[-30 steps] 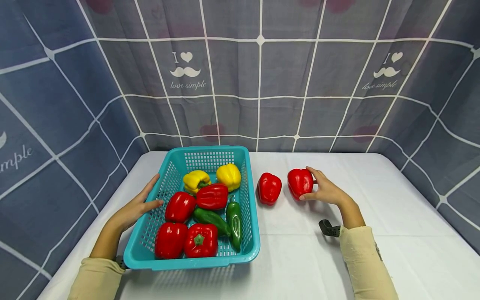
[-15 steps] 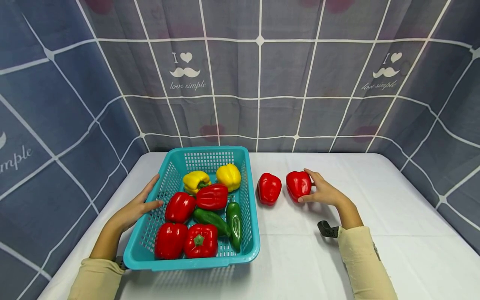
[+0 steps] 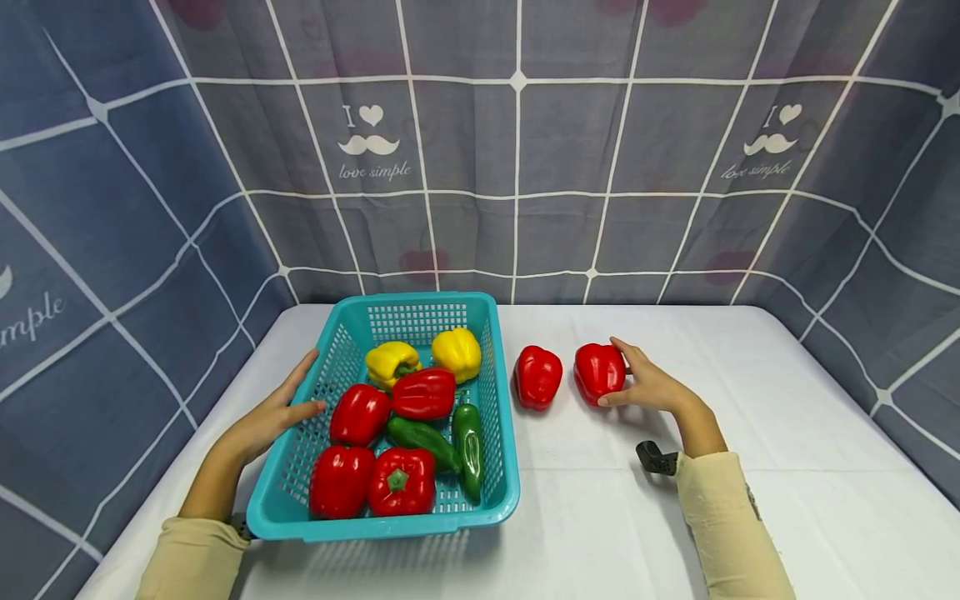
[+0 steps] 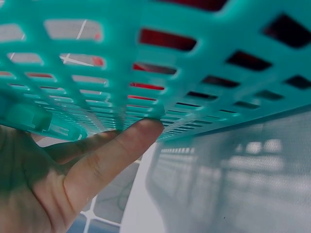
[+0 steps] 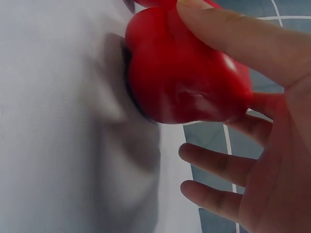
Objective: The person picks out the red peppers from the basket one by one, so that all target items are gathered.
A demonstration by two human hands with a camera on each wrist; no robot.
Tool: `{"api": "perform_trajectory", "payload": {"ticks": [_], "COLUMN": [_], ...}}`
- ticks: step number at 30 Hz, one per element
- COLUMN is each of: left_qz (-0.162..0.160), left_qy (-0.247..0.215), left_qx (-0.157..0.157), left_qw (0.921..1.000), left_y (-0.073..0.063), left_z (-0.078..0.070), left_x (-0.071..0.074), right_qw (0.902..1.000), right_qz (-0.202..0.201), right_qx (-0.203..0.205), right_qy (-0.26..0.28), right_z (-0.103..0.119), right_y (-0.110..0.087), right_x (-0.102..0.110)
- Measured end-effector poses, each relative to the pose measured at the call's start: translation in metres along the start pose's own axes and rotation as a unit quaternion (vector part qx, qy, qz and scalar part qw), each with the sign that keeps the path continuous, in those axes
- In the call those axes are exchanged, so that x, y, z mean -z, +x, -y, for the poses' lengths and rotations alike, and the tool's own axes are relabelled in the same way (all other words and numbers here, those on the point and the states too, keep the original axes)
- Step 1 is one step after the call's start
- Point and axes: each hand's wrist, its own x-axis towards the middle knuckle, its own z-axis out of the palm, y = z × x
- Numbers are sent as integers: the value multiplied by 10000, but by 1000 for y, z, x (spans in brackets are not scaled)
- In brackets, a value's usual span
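My left hand [image 3: 264,421] holds the left side of a turquoise basket [image 3: 382,527], thumb over the rim and the other fingers along the outer wall. In the left wrist view those fingers [image 4: 114,155] lie against the slotted wall [image 4: 121,63]. To the right of the basket, my right hand [image 3: 651,385] pinches a red bell pepper [image 3: 598,372] between thumb and fingers on the white tabletop. In the right wrist view two lower fingers [image 5: 214,162] stay off this pepper [image 5: 189,82]. Another red bell pepper [image 3: 537,377] stands between it and the basket.
Inside the basket lie several red bell peppers [image 3: 402,482], two yellow bell peppers [image 3: 456,353] and two green peppers [image 3: 469,450]. A grey checked curtain [image 3: 480,167] surrounds the white table [image 3: 585,533] at the back and sides.
My right hand and its red bell pepper have shifted slightly nearer to me over the second. The left hand, the basket and the other peppers stay put.
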Motion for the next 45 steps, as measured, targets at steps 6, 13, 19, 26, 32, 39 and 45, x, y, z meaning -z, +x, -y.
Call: {"api": "perform_trajectory", "payload": {"ticks": [6,13,19,26,32,39,45], "left_qz": [-20,-44,-56,-41,-39,0,-19], "left_qy": [-1,70,144,37,64,-12,4], "left_qx": [-14,15,35,68,32,19,41], "left_qw": [10000,10000,9999,10000,10000,10000,10000], "left_y": [-1,-1,0,0,3,4,3], "left_z": [1,0,0,-1,-1,-1,0], "left_x": [0,0,-1,0,1,1,1], "right_qw": [10000,9999,9998,9999,9997,9992,9993], "right_qz": [84,130,116,100,4,-69,-78], "right_qx": [-2,-70,-96,2,64,102,142], "right_qy": [-9,57,93,-44,-217,-367,-327], "right_z": [0,3,7,10,16,24,29], "right_y": [0,-2,-4,-5,-3,-3,-5], "right_x": [2,5,6,7,10,12,12]}}
